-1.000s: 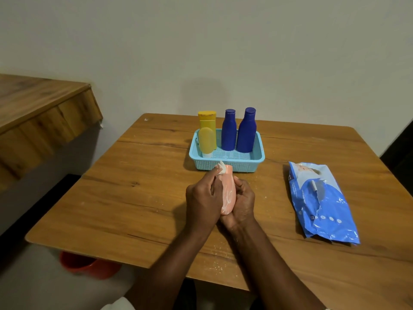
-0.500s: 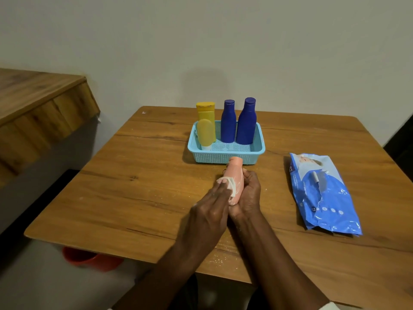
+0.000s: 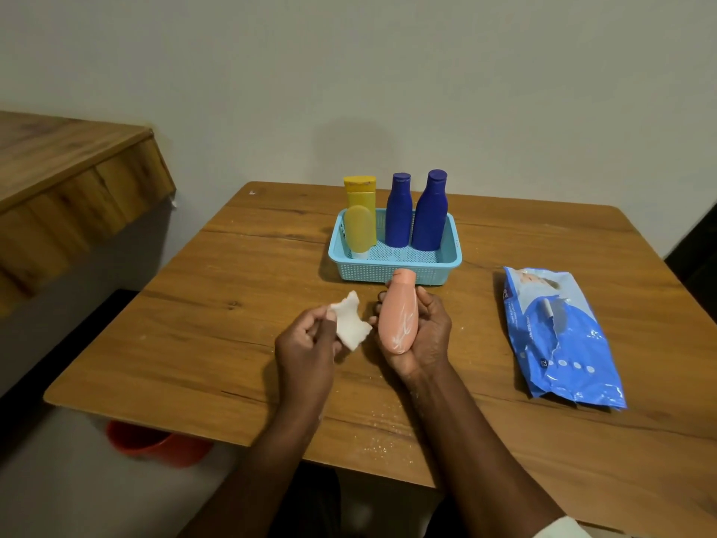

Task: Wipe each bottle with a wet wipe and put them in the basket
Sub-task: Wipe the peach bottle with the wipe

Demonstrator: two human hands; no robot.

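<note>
A wooden worktop (image 3: 240,343) is seen from above, against a plain wall. A peach bottle (image 3: 399,316) is cradled in the right hand (image 3: 425,335), fingers curled round it, cap pointing away toward a light blue basket (image 3: 392,271) just beyond. White streaks are visible on the bottle's lower body. A crumpled white wipe (image 3: 349,321) is pinched in the left hand (image 3: 306,343), held just beside the bottle and apart from it.

In the basket, a yellow tube (image 3: 360,233), a taller yellow bottle (image 3: 361,194) behind it and two dark blue bottles (image 3: 417,215) stand upright. A blue wipe pack (image 3: 562,339) lies to the right.

The wiping of what appears to be the last bottle is judged to be in hand or nearly done. Any remaining streaks would need to be wiped off; then the bottle would need to be lifted over the near wall and stood in the free front part of the basket.
</note>
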